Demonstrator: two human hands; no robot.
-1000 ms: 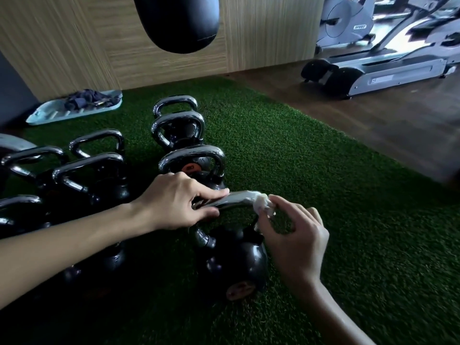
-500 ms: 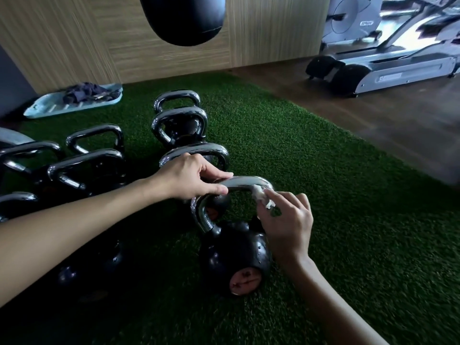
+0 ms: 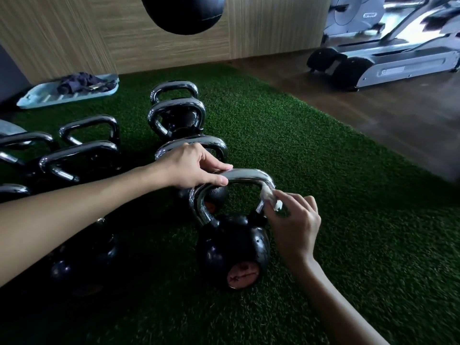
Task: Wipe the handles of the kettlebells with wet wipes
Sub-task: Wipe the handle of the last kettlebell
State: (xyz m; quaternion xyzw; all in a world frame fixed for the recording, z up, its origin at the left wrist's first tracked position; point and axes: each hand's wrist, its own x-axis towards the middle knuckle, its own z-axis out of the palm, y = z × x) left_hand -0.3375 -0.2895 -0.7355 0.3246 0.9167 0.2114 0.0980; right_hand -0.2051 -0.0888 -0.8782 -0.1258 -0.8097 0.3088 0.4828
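I see a black kettlebell (image 3: 232, 250) low in the middle of the view, sitting on green turf (image 3: 323, 170). Its round body is nearest me and a reddish label faces me. Its chrome handle (image 3: 245, 176) arches up and away from me, tilted slightly toward the far side; the long top bar of the handle runs left to right.

My left hand (image 3: 191, 168) reaches in from the left and is closed on the left end of that top bar, thumb under and fingers over it. My right hand (image 3: 296, 225) comes up from the lower right, its fingers pinched shut on a small white wet wipe (image 3: 271, 201), which is pressed against the right upright of the handle, just below the bend.

More kettlebells stand on the turf. One row (image 3: 176, 115) lines up directly behind the one I hold, receding away from me, the nearest touching or nearly touching my left hand. Another group (image 3: 82, 155) crowds the left side, under and beyond my left forearm.

To the right of the held kettlebell the turf is bare as far as its edge, where it meets a dark wooden floor (image 3: 385, 115). A treadmill (image 3: 388, 63) stands on that floor at the upper right. At the far left edge of the turf lies a pale blue tray (image 3: 37, 95) with dark cloth in it. A black punching bag (image 3: 184, 13) hangs at the top centre before a wood-panelled wall (image 3: 74, 41).
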